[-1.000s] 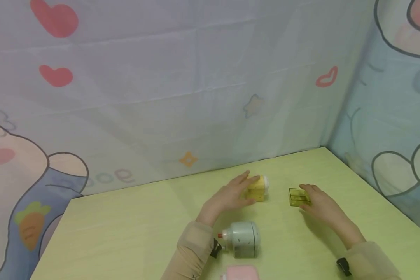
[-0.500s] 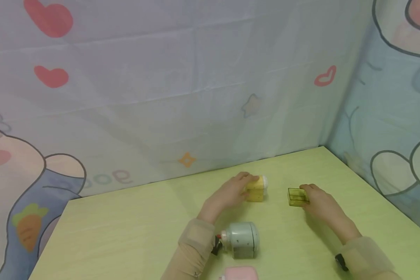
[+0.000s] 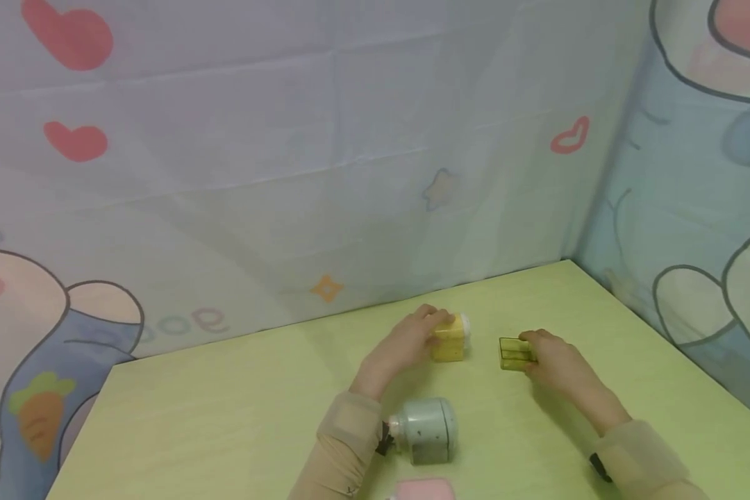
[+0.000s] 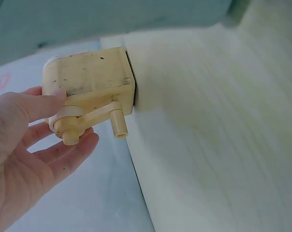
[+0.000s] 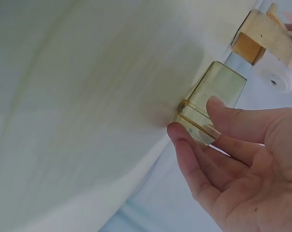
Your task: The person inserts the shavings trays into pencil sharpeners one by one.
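Observation:
My left hand (image 3: 406,340) holds a yellow crank pencil sharpener (image 3: 451,339) near the back of the table. In the left wrist view, the thumb lies against its body beside the crank handle (image 4: 119,124), with the other fingers behind. A see-through yellow shavings drawer (image 3: 511,354) is pinched between thumb and fingers of my right hand (image 3: 560,364). The right wrist view shows the drawer's long end pointing toward the sharpener, a short gap apart. An opening (image 5: 247,48) is visible in the lower part of the sharpener's body.
A grey-green crank sharpener (image 3: 430,430) lies nearer, beside the left forearm. A pink object (image 3: 425,490) is cut off at the bottom edge. A printed cloth (image 3: 237,173) stands behind the pale green table (image 3: 225,410), with another along its right side.
The left fingers, spread over the sharpener before, have closed in around it. My right hand has taken a firmer hold of the drawer and brought it slightly left. The head view has shifted a little.

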The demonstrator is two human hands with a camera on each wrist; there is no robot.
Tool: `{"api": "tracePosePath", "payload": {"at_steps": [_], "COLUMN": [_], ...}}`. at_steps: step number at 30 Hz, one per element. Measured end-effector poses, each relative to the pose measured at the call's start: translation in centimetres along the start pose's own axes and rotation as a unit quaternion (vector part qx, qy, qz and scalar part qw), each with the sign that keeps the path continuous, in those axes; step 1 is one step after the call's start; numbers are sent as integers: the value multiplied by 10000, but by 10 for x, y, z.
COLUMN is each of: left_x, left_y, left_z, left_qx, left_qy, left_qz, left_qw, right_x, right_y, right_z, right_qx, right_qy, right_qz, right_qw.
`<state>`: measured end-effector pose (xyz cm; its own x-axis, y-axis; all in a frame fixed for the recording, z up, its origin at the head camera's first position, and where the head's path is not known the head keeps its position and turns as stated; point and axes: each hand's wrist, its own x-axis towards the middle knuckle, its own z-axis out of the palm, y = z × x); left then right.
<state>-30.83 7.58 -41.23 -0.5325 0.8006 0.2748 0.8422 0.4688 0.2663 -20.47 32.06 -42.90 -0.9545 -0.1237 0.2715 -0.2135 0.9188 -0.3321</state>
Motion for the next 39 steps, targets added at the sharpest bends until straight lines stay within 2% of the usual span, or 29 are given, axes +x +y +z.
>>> {"api": "tracePosePath", "payload": {"at_steps": [7,18,28,39], "left_x": [-4,-8,-10,-7], "left_y": [-2,-3,-3,-2], "left_z": [0,-4,-4,-12], "left_qx": [-93,-208,-330,-317], "left_qy": [38,-106,-341,-334], "left_qz": [88,372,279,374], "left_qw": [9999,9990,9985,9982], "right_x": [3,8,12,20], "right_y": [-14,-24,-32,-34], "right_z": [6,13,17,21], "right_qx": [-4,-63,6,51], "right_qy": [-72,-83,-218,-204], "right_qz": [-31,-185,-225,-364], "right_qw": [10000,9998,9995,9991]}}
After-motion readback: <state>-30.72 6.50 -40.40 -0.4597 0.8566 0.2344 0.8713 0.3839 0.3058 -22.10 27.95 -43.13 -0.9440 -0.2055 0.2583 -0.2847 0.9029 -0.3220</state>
